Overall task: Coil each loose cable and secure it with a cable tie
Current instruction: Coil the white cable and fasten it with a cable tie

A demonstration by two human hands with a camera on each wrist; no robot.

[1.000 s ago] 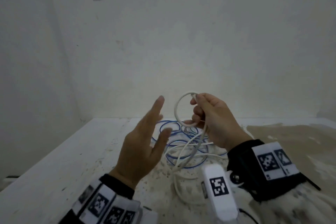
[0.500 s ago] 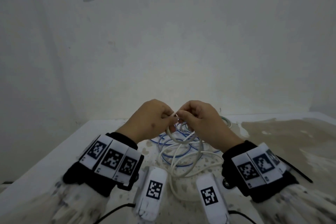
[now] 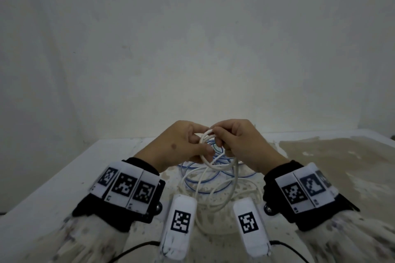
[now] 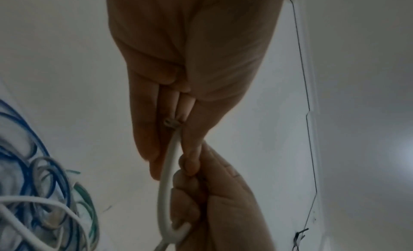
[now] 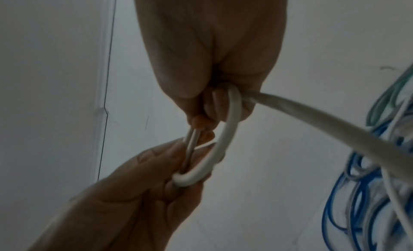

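A thick white cable [image 3: 206,157] forms a small loop held up between my two hands, above the table. My left hand [image 3: 198,145] pinches the loop's left side, and the cable's cut end [image 4: 172,123] shows between its fingers. My right hand [image 3: 222,143] curls its fingers round the loop's right side [image 5: 232,110]. The rest of the white cable [image 3: 215,198] trails down in loose turns onto the table. A blue cable [image 3: 192,179] lies tangled beneath it, with a green cable [image 5: 384,99] at the pile's far side.
The cables lie on a white table [image 3: 64,177] set against a plain wall [image 3: 192,49]. A brown stained patch [image 3: 331,156] covers the table's right part. A thin black cable tie [image 4: 300,236] lies on the table in the left wrist view.
My left hand, open and apart a second ago, has come in and taken hold of the white loop. Both hands have dropped lower and the loop has gained turns.
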